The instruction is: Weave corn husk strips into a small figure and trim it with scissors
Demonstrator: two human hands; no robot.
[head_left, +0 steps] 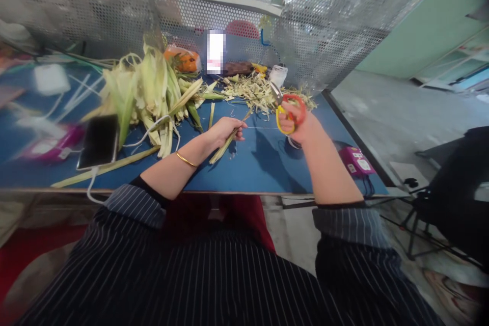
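Observation:
Between the fingers of my left hand [226, 131] is a narrow strip of corn husk [220, 153], slanting up and to the right over the blue table. My right hand [300, 121] is raised above the table, its fingers through the handles of a pair of scissors [294, 103], one handle red and one yellow. The metal blades point up and left, apart from the husk strip. Behind both hands lies a heap of small husk scraps [254, 92]. A large bundle of pale green corn husks [148, 89] stands left of my left hand.
A dark phone [98, 141] with a white cable lies on the blue table [252, 173] at left. A lit screen [215, 51] and an orange packet [182, 59] stand at the back, before a perforated metal panel [229, 10]. A purple box [357, 161] sits near the right edge.

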